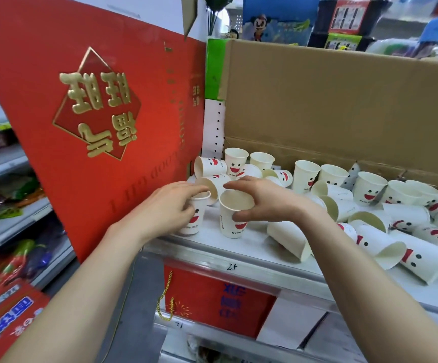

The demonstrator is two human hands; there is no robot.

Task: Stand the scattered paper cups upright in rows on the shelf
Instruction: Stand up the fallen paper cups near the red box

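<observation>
Item 1. Red gift box (94,113): stands on edge at the end of the shelf (241,251); reference point for all entries.

Item 2. First cup (195,222): white paper, red smile print. Upright on the shelf just beside the red gift box, long axis vertical, mouth up. The left hand (176,203) grips it, fingers curled over the rim and down the wall.

Item 3. Second cup (232,218): same print, upright, mouth up, one place farther from the red gift box and close to the first cup. The right hand (262,203) pinches it at the rim, thumb on the near wall, fingers arched over the far edge.

Item 4. Upright cups (305,175): several, mouths up, in a loose line at the back of the shelf, running away from the red gift box along the cardboard box (330,100).

Item 5. Lying cups (288,238): many, on their sides, long axes level with the shelf, mouths turned various ways. A small heap touches the red gift box behind the hands. The bulk lies well away from it, past the right hand.
</observation>
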